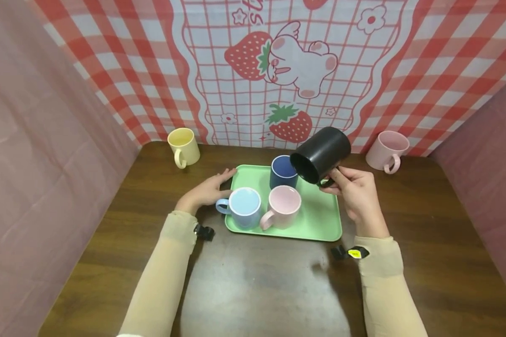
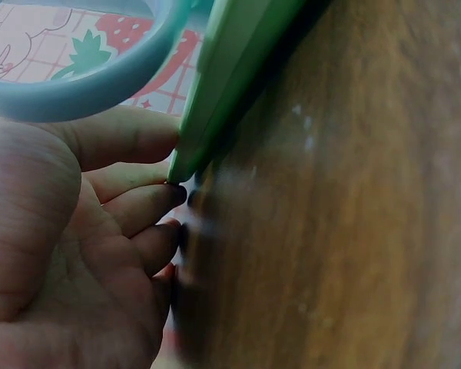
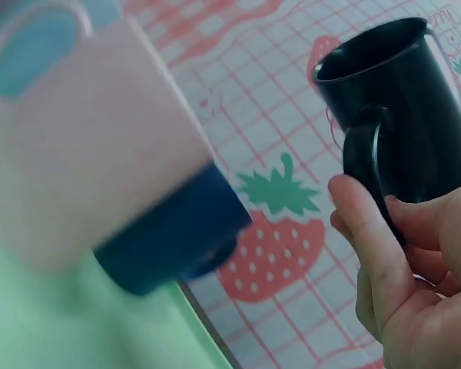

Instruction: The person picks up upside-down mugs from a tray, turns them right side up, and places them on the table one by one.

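My right hand [image 1: 361, 197] pinches the handle of a black mug [image 1: 326, 147], which is tilted with its mouth to the left and down, above the tray's back right. The right wrist view shows thumb and fingers on that handle. My left hand [image 1: 206, 189] rests at the left rim of a green tray [image 1: 320, 224], fingers extended and thumb touching the edge. Near that thumb is the handle of a light blue mug [image 1: 245, 213]. A pink mug [image 1: 281, 211] stands to its right on the tray, and a dark blue mug [image 1: 283, 175] stands behind.
A yellow mug [image 1: 184, 147] stands at the table's back left, a second pink mug [image 1: 383, 152] at the back right. Behind the wooden table [image 1: 244, 290] hangs a red and white strawberry-print cloth [image 1: 219, 107]. Pinkish curtains [image 1: 46, 154] flank both sides.
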The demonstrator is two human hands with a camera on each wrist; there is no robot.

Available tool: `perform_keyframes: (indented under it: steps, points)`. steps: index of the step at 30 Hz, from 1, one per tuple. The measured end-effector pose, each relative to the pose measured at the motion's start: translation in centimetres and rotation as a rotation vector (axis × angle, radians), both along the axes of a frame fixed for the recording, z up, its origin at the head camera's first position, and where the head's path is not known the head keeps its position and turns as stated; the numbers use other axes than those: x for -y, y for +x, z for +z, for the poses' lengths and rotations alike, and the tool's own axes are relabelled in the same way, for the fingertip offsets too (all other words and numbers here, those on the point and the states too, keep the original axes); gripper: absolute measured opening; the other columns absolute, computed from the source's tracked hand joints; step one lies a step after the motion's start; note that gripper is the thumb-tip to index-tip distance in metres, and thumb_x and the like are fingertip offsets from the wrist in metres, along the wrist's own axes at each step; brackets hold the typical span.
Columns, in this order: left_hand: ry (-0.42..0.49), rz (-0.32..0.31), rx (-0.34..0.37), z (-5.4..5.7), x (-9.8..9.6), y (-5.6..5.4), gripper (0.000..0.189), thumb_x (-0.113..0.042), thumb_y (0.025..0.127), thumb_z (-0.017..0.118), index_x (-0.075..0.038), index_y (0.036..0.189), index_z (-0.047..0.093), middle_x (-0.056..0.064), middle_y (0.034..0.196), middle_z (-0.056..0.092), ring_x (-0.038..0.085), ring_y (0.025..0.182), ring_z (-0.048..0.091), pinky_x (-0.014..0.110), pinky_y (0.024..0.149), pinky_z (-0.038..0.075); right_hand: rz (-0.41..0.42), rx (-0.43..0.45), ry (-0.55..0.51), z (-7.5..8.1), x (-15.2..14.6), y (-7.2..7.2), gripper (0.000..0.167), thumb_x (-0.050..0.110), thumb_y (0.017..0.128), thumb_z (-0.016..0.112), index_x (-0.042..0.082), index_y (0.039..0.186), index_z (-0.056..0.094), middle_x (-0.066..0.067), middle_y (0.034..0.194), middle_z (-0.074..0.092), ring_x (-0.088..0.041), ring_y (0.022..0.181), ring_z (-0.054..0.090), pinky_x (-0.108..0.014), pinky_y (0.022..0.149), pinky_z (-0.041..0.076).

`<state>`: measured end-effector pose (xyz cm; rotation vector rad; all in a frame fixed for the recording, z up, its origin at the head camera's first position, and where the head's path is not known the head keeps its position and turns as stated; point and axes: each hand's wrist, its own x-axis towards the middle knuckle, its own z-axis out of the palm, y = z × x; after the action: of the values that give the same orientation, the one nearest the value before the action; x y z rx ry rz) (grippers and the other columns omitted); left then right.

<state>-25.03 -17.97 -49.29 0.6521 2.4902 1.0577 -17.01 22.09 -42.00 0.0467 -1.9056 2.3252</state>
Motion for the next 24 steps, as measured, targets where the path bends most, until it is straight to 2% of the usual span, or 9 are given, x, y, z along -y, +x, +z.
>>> perform_keyframes:
  steps: [6, 7, 10, 13, 14, 17, 24]
  points:
    - [-0.025, 0.006, -0.008, 0.3, -0.3, 0.0, 0.076, -0.031, 0.107, 0.066, -0.015, 0.173, 0.031, 0.021, 0.179, 0.020, 0.051, 0.164, 0.014, 0.064, 0.133, 0.010, 0.025, 0.122, -0.071, 0.3, 1.0, 0.0, 0.035, 0.000, 0.109, 0.061, 0.020, 0.096, 0.086, -0.004, 0.088, 0.075, -0.011, 0.066, 0.072, -0.031, 0.073, 0.067]
    - [-0.018, 0.002, -0.012, -0.5, 0.0, -0.5, 0.077, -0.033, 0.107, 0.066, -0.017, 0.174, 0.031, 0.019, 0.180, 0.020, 0.050, 0.165, 0.014, 0.062, 0.134, 0.010, 0.029, 0.141, -0.083, 0.4, 1.1, 0.0, 0.036, 0.000, 0.110, 0.060, 0.020, 0.095, 0.086, -0.004, 0.088, 0.075, -0.011, 0.067, 0.071, -0.030, 0.073, 0.067]
    - [-0.034, 0.005, -0.017, -0.4, -0.1, -0.4, 0.076, -0.029, 0.108, 0.066, -0.016, 0.174, 0.030, 0.018, 0.180, 0.020, 0.049, 0.165, 0.014, 0.061, 0.134, 0.012, 0.051, 0.195, -0.115, 0.4, 1.4, 0.1, 0.038, 0.001, 0.111, 0.059, 0.021, 0.094, 0.087, -0.003, 0.087, 0.076, -0.010, 0.069, 0.069, -0.029, 0.075, 0.066]
    - [-0.039, 0.005, -0.029, -0.5, 0.0, -0.2, 0.076, -0.028, 0.108, 0.066, -0.015, 0.174, 0.031, 0.018, 0.179, 0.021, 0.048, 0.165, 0.016, 0.061, 0.134, 0.013, 0.081, 0.238, -0.171, 0.3, 1.5, 0.1, 0.040, 0.000, 0.111, 0.056, 0.019, 0.093, 0.086, -0.004, 0.087, 0.077, -0.010, 0.075, 0.073, -0.027, 0.077, 0.066]
    - [-0.051, 0.008, -0.024, 0.3, -0.3, 0.2, 0.075, -0.025, 0.108, 0.066, -0.012, 0.173, 0.031, 0.020, 0.179, 0.021, 0.048, 0.165, 0.017, 0.061, 0.134, 0.014, 0.088, 0.248, -0.184, 0.3, 1.6, 0.1, 0.042, -0.001, 0.112, 0.054, 0.018, 0.092, 0.086, -0.004, 0.087, 0.078, -0.010, 0.077, 0.075, -0.026, 0.077, 0.066]
    - [-0.051, 0.007, -0.026, 0.3, -0.3, 0.3, 0.075, -0.025, 0.108, 0.066, -0.012, 0.173, 0.031, 0.020, 0.179, 0.022, 0.048, 0.165, 0.017, 0.061, 0.134, 0.015, 0.100, 0.275, -0.207, 0.4, 1.6, 0.2, 0.046, -0.004, 0.112, 0.049, 0.016, 0.090, 0.084, -0.006, 0.088, 0.077, -0.011, 0.084, 0.077, -0.025, 0.078, 0.065]
    - [-0.046, 0.007, -0.047, 0.6, -0.3, 0.3, 0.075, -0.023, 0.107, 0.067, -0.010, 0.172, 0.033, 0.020, 0.178, 0.025, 0.044, 0.165, 0.020, 0.058, 0.134, 0.017, 0.146, 0.356, -0.264, 0.3, 1.6, 0.0, 0.040, -0.003, 0.112, 0.049, 0.008, 0.090, 0.081, -0.009, 0.089, 0.077, -0.011, 0.083, 0.077, -0.023, 0.080, 0.064]
